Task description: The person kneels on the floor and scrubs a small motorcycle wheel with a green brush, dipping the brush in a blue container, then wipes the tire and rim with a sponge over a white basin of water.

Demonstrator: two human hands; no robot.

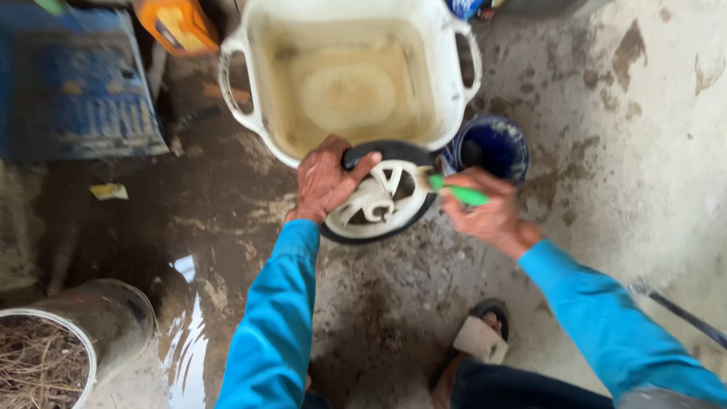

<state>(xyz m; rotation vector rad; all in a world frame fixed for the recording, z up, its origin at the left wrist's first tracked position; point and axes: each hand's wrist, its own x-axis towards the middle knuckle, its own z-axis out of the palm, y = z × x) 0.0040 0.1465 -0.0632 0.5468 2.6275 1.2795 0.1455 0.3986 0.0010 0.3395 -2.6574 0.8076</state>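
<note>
Head view shows your left hand [324, 184] gripping the small wheel [381, 198], black tyre and white spokes, propped on wet concrete against the white tub [250, 121] of murky water just beyond your knuckles. Your right hand [488, 216] is closed on a green-handled brush [454, 191] touching the rim. Spokes look mostly clean, so scrubbing seems well underway; rinsing likely remains. A blue bucket [496, 148] sits just past that hand.
</note>
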